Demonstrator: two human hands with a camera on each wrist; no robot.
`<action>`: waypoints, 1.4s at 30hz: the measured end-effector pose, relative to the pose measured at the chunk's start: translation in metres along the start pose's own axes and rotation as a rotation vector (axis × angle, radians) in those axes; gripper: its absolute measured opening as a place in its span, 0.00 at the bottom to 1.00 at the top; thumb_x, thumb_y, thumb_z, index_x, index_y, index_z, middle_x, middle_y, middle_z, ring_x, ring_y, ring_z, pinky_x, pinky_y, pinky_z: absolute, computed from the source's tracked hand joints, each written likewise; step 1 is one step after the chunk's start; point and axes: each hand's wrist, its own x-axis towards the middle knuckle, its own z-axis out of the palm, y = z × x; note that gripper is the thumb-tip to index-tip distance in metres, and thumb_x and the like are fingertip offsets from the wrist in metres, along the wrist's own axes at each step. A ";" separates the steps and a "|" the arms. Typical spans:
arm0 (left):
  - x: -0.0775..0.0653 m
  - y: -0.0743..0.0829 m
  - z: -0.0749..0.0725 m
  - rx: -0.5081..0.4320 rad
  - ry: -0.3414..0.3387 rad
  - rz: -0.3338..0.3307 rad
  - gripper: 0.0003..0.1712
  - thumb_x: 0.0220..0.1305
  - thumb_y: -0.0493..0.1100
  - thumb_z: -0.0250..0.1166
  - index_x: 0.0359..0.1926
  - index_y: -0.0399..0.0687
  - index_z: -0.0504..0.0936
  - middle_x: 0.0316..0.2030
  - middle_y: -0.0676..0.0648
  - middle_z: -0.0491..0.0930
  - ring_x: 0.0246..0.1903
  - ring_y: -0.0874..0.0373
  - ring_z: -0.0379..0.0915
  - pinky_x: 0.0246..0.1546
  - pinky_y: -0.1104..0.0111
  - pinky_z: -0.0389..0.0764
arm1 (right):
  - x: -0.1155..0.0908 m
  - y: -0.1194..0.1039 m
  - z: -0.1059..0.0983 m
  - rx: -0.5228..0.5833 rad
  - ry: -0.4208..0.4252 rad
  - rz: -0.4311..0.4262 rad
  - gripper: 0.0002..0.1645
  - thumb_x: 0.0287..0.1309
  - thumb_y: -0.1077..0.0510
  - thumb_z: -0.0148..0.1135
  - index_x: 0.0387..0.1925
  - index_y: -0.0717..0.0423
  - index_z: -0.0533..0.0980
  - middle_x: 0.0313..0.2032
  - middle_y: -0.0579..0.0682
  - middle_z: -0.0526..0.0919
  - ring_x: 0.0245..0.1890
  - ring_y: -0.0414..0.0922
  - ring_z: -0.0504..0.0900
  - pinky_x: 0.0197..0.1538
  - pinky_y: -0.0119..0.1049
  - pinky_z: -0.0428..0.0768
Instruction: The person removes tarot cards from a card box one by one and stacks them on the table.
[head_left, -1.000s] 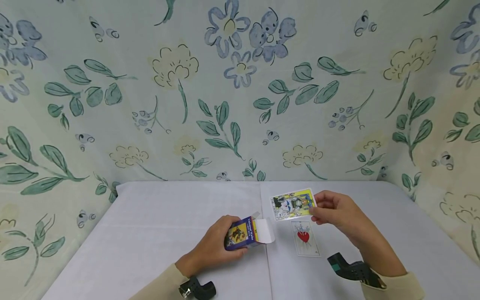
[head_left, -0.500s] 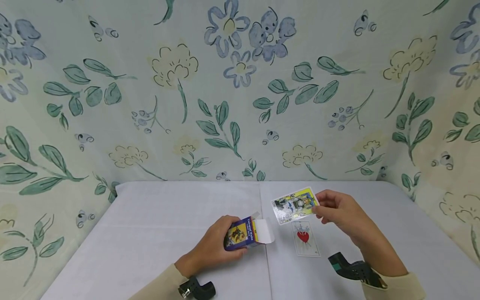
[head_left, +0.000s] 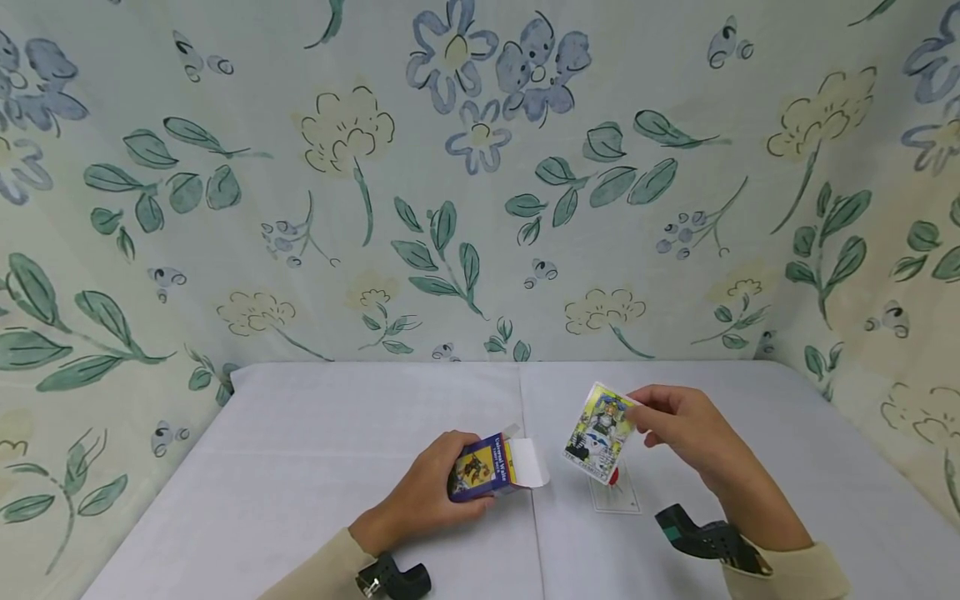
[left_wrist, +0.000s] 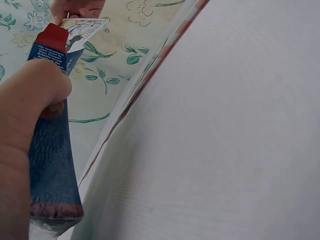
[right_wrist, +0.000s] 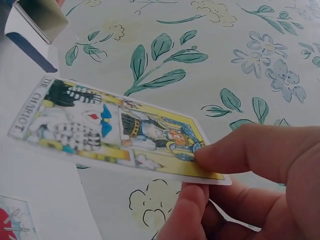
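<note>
My left hand [head_left: 427, 483] grips a blue and yellow tarot card box [head_left: 480, 468], its white end flap folded open toward the right. In the left wrist view the thumb presses along the blue side of the box [left_wrist: 52, 155]. Between thumb and fingers, my right hand [head_left: 686, 425] pinches a tarot card [head_left: 600, 433] by one edge, held above the table. The right wrist view shows the card [right_wrist: 107, 127] face up, lettered "The Chariot". Under it on the cloth lies a second card [head_left: 618, 498] with a red heart, partly hidden by the held one.
A white cloth [head_left: 337, 433] covers the table. Behind it hangs a floral fabric [head_left: 480, 250], which also runs down both sides. Black wrist devices [head_left: 708, 537] sit on both forearms over beige sleeves.
My right hand has turned the Chariot card from nearly sideways to nearly upright, so it now covers much of the heart card. The left hand and box have stayed in place.
</note>
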 end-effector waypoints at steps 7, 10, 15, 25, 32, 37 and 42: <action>-0.001 0.000 0.000 -0.006 0.002 0.005 0.42 0.51 0.64 0.71 0.62 0.55 0.66 0.49 0.60 0.71 0.45 0.67 0.67 0.46 0.70 0.75 | 0.001 0.001 -0.001 -0.011 0.011 0.033 0.22 0.63 0.50 0.59 0.51 0.62 0.78 0.39 0.54 0.81 0.32 0.51 0.77 0.44 0.44 0.75; -0.001 0.000 0.000 -0.005 0.002 0.006 0.42 0.51 0.64 0.70 0.62 0.55 0.66 0.49 0.60 0.71 0.45 0.67 0.67 0.46 0.70 0.75 | 0.001 0.001 -0.001 -0.008 0.012 0.050 0.23 0.64 0.49 0.58 0.52 0.62 0.78 0.40 0.54 0.82 0.33 0.51 0.77 0.46 0.46 0.73; 0.000 0.000 0.000 -0.012 0.004 0.008 0.42 0.51 0.64 0.71 0.62 0.54 0.66 0.48 0.60 0.71 0.44 0.67 0.67 0.45 0.71 0.75 | 0.002 0.001 -0.002 -0.008 0.008 0.051 0.24 0.64 0.47 0.58 0.51 0.62 0.78 0.41 0.54 0.82 0.34 0.52 0.77 0.46 0.46 0.71; 0.000 -0.002 0.002 -0.015 0.005 0.030 0.42 0.51 0.65 0.69 0.62 0.55 0.66 0.47 0.61 0.70 0.44 0.67 0.67 0.44 0.72 0.75 | 0.003 0.005 -0.001 0.030 -0.014 -0.005 0.21 0.66 0.48 0.57 0.49 0.62 0.78 0.43 0.56 0.81 0.35 0.49 0.79 0.41 0.39 0.80; 0.000 -0.002 0.002 -0.014 0.005 0.020 0.42 0.51 0.66 0.69 0.62 0.55 0.66 0.46 0.61 0.70 0.43 0.67 0.67 0.43 0.72 0.75 | 0.004 0.007 0.001 0.054 -0.047 -0.044 0.18 0.66 0.53 0.58 0.49 0.63 0.76 0.46 0.59 0.80 0.39 0.49 0.81 0.41 0.38 0.82; 0.000 -0.002 0.001 -0.010 0.004 0.019 0.42 0.51 0.66 0.69 0.62 0.55 0.66 0.46 0.61 0.70 0.43 0.67 0.67 0.44 0.72 0.75 | 0.005 0.011 0.003 0.002 -0.040 -0.044 0.15 0.60 0.61 0.60 0.47 0.64 0.77 0.43 0.58 0.80 0.37 0.49 0.80 0.42 0.38 0.82; 0.000 -0.002 0.001 -0.015 0.004 0.023 0.41 0.51 0.66 0.69 0.61 0.55 0.66 0.46 0.61 0.70 0.43 0.67 0.67 0.43 0.72 0.75 | 0.006 0.015 0.002 -0.014 -0.034 -0.043 0.17 0.57 0.65 0.60 0.48 0.68 0.75 0.41 0.58 0.80 0.35 0.48 0.81 0.42 0.40 0.82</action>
